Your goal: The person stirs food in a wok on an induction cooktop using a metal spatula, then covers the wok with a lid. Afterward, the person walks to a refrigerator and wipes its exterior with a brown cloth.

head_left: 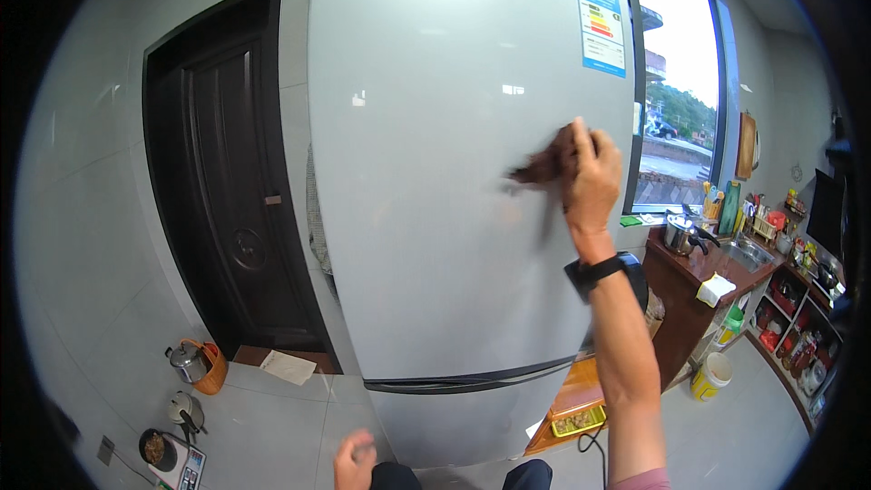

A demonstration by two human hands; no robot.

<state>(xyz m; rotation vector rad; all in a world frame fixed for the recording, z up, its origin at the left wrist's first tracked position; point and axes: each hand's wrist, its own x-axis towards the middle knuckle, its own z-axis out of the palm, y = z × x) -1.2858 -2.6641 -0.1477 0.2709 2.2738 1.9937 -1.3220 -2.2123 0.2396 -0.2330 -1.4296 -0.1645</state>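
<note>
My right hand (594,177) is closed around a dark brown cloth (552,163) and presses it to the upper door of a light grey refrigerator (435,200). The cloth is bunched up, and its left end is smeared by motion. A dark band (599,272) circles my right wrist. Low in the view, my left hand (354,461) hangs in front of the refrigerator's lower door (454,426), loosely curled and slightly blurred. Nothing shows between its fingers. A blue-edged energy label (601,27) sticks to the upper right of the refrigerator door.
A dark door (227,172) stands at the left. Pots (188,363), a wicker basket (213,368) and a scale (186,469) are on the floor there. To the right are a window (680,73), a counter with a pressure cooker (682,234) and sink (746,256), and a bucket (712,376).
</note>
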